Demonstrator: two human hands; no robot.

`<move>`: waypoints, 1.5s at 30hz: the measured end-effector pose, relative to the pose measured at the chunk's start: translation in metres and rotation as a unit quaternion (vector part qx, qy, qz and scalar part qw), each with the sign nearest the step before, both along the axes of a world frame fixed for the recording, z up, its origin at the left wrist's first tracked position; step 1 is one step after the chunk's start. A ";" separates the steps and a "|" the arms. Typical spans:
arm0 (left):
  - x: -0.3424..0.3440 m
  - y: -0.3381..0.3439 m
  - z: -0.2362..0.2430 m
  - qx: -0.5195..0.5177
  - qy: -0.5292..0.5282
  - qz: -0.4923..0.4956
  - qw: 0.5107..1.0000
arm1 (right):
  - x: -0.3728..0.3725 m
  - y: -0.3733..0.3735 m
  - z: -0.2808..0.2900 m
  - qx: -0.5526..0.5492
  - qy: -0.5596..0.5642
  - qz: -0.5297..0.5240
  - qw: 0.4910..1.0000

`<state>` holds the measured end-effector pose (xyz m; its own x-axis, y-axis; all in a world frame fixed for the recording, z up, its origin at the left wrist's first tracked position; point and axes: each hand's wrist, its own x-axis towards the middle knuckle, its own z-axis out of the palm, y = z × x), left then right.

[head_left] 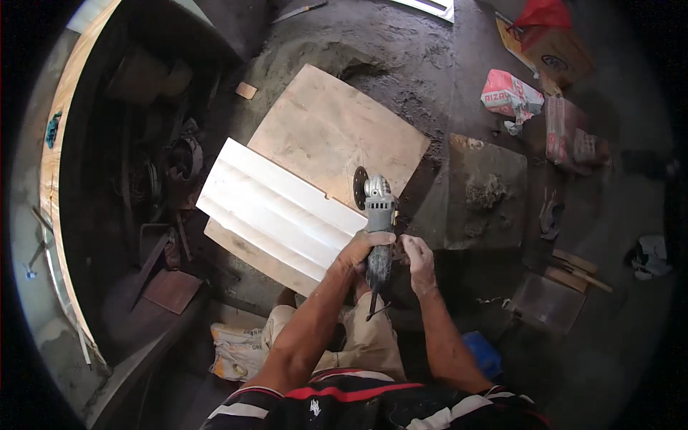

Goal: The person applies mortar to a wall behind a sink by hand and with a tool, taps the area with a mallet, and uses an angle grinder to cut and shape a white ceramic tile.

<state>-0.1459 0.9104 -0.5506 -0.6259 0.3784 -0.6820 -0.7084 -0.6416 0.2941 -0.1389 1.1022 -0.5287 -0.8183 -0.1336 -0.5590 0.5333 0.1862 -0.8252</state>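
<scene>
My left hand (364, 249) is wrapped round the grey body of an angle grinder (380, 215). Its dark disc (360, 188) stands on edge at the far left of the tool head, and the cord trails toward my lap. Just right of the grinder, my right hand (419, 259) has its fingers curled in; whatever they may hold is hidden. Left of the tool, a white panel with long ridges (279, 208) lies over a large beige board (344, 118). A small notch shows in the panel's far edge, near the disc.
A small reddish piece (246, 90) lies beyond the board. Torn bags (510, 94) and a cardboard box (555, 54) sit at far right. A dirty board (487, 193) with a grey lump is at right, wooden pieces (573, 272) nearer. A printed sack (236, 351) lies by my left leg.
</scene>
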 end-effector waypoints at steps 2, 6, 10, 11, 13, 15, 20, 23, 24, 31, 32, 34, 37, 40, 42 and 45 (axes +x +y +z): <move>0.011 0.010 0.003 0.081 0.007 0.003 0.997 | 0.003 0.009 -0.019 -0.112 -0.101 -0.042 0.988; 0.027 0.021 0.014 0.146 0.010 -0.020 0.989 | 0.010 0.007 -0.051 -0.364 -0.236 -0.107 0.895; 0.035 0.019 0.029 0.136 -0.030 -0.040 0.989 | 0.016 -0.005 -0.043 -0.375 -0.172 -0.144 0.899; 0.036 0.016 0.034 0.115 -0.041 -0.055 0.991 | 0.014 -0.008 -0.037 -0.381 -0.168 -0.148 0.897; 0.039 0.015 0.045 0.045 0.018 -0.061 0.997 | 0.004 -0.016 -0.025 -0.359 -0.191 -0.201 0.891; 0.038 0.010 0.050 -0.015 0.020 -0.109 0.994 | -0.004 -0.024 -0.016 -0.328 -0.195 -0.236 0.893; 0.023 0.013 0.048 -0.068 0.085 -0.068 0.992 | -0.017 -0.041 -0.007 -0.186 -0.188 -0.258 0.929; 0.016 0.010 0.051 -0.115 0.077 -0.099 0.985 | -0.018 -0.041 -0.011 -0.204 -0.184 -0.249 0.929; 0.014 0.008 0.053 -0.151 0.081 -0.118 0.978 | -0.019 -0.040 -0.015 -0.207 -0.187 -0.245 0.928; 0.004 0.007 0.067 -0.249 0.105 -0.193 0.943 | -0.020 -0.033 -0.065 -0.256 -0.163 -0.299 0.905; 0.003 0.007 0.066 -0.256 0.106 -0.216 0.936 | -0.020 -0.032 -0.068 -0.217 -0.171 -0.323 0.905; 0.004 0.008 0.063 -0.255 0.108 -0.192 0.942 | -0.021 -0.032 -0.066 -0.244 -0.145 -0.290 0.914; 0.003 0.003 0.055 -0.242 0.108 -0.202 0.943 | -0.019 -0.035 -0.050 -0.289 -0.183 -0.288 0.895; 0.006 0.003 0.043 -0.247 0.137 -0.154 0.947 | -0.023 -0.039 -0.041 -0.275 -0.199 -0.262 0.904; 0.011 0.004 0.031 -0.273 0.141 -0.138 0.942 | -0.027 -0.043 -0.045 -0.250 -0.199 -0.252 0.913; 0.015 0.000 0.008 -0.306 0.097 -0.195 0.927 | -0.028 -0.053 -0.056 -0.208 -0.216 -0.283 0.911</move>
